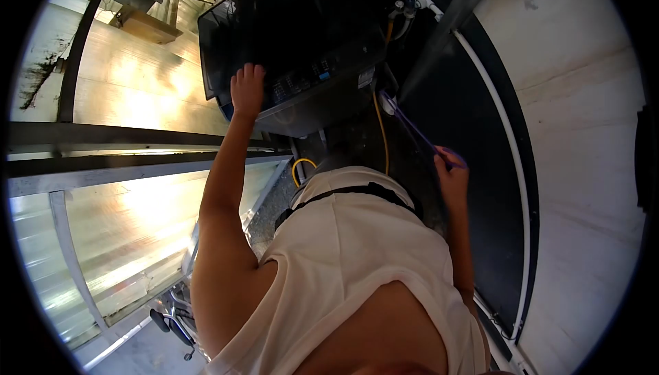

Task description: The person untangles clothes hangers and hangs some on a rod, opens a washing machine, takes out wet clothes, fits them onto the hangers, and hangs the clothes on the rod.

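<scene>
Fingers of the right hand [452,173] hold a purple cord [416,131]; the left hand [247,92], fingers slightly parted, touches a black machine [295,38].

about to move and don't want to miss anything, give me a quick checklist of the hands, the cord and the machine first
1. Purple cord gripped by the right hand: ok
2. Purple cord free of loops: not ok, it loops at the right hand
3. Held part of the purple cord apart from the yellow cable: ok, it lies to the right
4. Left hand at the black machine: ok, by the front edge
5. Left fingers off every button: cannot tell, panel partly hidden
6. Machine powered off: cannot tell
</scene>
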Available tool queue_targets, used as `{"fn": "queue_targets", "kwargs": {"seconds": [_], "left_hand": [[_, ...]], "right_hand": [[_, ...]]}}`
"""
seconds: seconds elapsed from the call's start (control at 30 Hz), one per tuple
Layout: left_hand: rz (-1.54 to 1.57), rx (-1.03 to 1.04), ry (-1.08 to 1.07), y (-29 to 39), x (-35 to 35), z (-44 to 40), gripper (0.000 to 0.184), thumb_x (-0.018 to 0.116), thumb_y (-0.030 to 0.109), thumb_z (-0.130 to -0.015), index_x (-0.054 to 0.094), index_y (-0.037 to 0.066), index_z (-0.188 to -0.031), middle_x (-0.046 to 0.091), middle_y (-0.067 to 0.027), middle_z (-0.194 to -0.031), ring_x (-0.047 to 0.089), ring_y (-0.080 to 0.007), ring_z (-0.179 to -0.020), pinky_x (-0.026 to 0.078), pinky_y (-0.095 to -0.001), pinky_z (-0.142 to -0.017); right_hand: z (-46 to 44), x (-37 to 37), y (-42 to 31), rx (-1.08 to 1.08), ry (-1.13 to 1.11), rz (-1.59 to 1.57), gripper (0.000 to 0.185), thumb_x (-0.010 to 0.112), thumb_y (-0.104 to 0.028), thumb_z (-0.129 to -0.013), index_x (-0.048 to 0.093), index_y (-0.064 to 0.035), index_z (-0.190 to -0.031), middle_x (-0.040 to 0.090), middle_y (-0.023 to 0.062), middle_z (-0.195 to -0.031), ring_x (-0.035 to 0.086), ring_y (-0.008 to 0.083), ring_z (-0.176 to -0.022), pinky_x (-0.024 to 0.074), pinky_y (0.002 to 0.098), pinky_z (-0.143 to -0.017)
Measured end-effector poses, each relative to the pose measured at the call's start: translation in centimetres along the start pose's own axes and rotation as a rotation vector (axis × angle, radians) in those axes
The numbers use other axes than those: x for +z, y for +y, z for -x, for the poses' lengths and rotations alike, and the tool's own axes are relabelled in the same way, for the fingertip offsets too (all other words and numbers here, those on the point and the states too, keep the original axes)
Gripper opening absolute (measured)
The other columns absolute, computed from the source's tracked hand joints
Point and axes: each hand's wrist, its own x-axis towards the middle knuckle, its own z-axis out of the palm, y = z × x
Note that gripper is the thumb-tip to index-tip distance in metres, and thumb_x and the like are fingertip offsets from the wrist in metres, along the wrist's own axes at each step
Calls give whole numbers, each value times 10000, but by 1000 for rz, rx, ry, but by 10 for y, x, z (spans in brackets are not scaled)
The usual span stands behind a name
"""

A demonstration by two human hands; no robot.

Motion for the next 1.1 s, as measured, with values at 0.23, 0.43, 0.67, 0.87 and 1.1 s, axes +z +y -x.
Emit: {"fn": "queue_targets", "kwargs": {"seconds": [0.23, 0.43, 0.67, 0.87, 1.1], "left_hand": [[133, -290, 467, -69, -71, -118, 214, 687, 290, -862, 574, 124, -936, 561, -90, -926, 571, -336, -891, 472, -452, -730], [22, -363, 589, -159, -45, -237, 191, 674, 341, -878, 654, 167, -954, 622, -80, -976, 593, -346, -933, 495, -472, -740], [66, -509, 342, -180, -56, -320, 293, 636, 307, -907, 675, 73, -1079, 588, -191, -1217, 563, -358, -1071, 463, -481, -915], [-79, -232, 550, -232, 57, -322, 506, 556, 568, -898, 608, 235, -1275, 583, -117, -1302, 559, -388, -1139, 492, -488, -899], [-204, -246, 428, -239, 89, -303, 571, 552, 579, -903, 551, 229, -1354, 556, -115, -1365, 536, -340, -1220, 465, -455, -957]], "right_hand": [[-14, 6, 5, -34, 7, 40, 197, 624, -41, -915, 676, 46, -1083, 685, 49, -948, 602, 87, -871, 476, 234, -782], [-37, 25, -8, 0, -10, 55, 198, 630, -57, -919, 677, 41, -1085, 687, 45, -962, 607, 86, -876, 474, 227, -778], [-60, 44, -15, 119, 11, 67, 206, 631, -74, -922, 675, 23, -1099, 671, 20, -907, 577, 61, -829, 458, 209, -739], [-70, 53, -15, 161, 25, 57, 206, 625, -76, -923, 679, 18, -1098, 655, 7, -891, 555, 50, -812, 448, 202, -723], [-78, 57, -7, 185, 3, 59, 229, 619, -91, -928, 677, 18, -1121, 648, 2, -896, 548, 66, -809, 440, 220, -719]]}}
